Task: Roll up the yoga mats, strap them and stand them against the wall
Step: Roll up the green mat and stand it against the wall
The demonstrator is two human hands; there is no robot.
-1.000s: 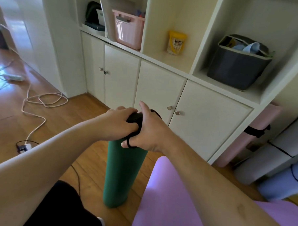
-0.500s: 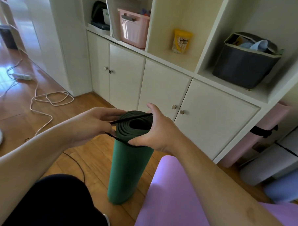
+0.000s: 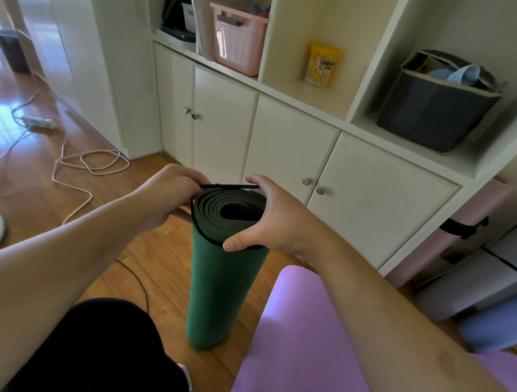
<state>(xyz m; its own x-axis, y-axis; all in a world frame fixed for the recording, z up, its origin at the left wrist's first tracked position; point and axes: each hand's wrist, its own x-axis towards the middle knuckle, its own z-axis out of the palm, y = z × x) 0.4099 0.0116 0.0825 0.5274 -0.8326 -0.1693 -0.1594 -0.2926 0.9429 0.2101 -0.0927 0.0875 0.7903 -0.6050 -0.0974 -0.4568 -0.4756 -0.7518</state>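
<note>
A rolled green yoga mat [image 3: 222, 289] stands upright on the wooden floor in front of me. A thin black strap [image 3: 228, 186] is stretched around its top end. My left hand [image 3: 170, 192] pinches the strap at the mat's far left rim. My right hand [image 3: 269, 218] holds the strap on the right side, its thumb pressing the strap against the mat's near edge. A flat purple mat [image 3: 298, 345] lies on the floor at the lower right. Against the wall on the right lean a pink rolled mat [image 3: 469, 222] with a black strap, a grey one [image 3: 485, 274] and a blue one [image 3: 491, 327].
A white cabinet [image 3: 289, 144] with closed doors stands right behind the green mat; its shelves hold a pink bin [image 3: 238, 44], a yellow bag [image 3: 322, 65] and a dark fabric basket [image 3: 433, 108]. A white cable [image 3: 83, 170] and a power strip [image 3: 38, 122] lie on the floor at left.
Both hands covered the mat's top with the bunched strap; they have since spread apart, stretching the strap open around the top rim.
</note>
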